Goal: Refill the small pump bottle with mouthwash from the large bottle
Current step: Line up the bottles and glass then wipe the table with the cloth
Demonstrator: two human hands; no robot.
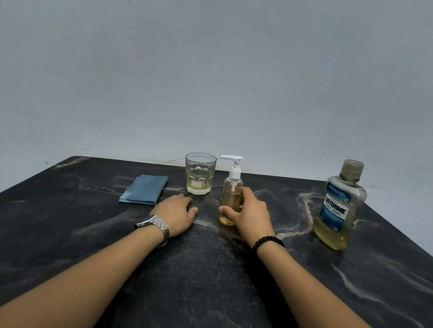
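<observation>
— Where's the small pump bottle [231, 195]?
— Upright mid-table [215, 293], white pump on, amber liquid inside; a glass [198, 173] stands just left, a folded blue cloth [144, 188] beyond it.
— And the large bottle [340, 207]?
— Well to the right, capped (partly full).
— The hands?
— Right hand [250, 217] curls round the small bottle; left hand [176, 213] rests flat, fingers relaxed, touching nothing else

1. Two bottles: one small pump bottle [231, 195] and one large Listerine mouthwash bottle [340, 208].
2. One drinking glass [198, 173].
3. One folded blue cloth [144, 189].
4. Two hands: the left hand [176, 213] and the right hand [250, 217].
5. One metal wristwatch [154, 225].
6. One black bead bracelet [268, 242].
7. One dark marble table [52, 236].
</observation>
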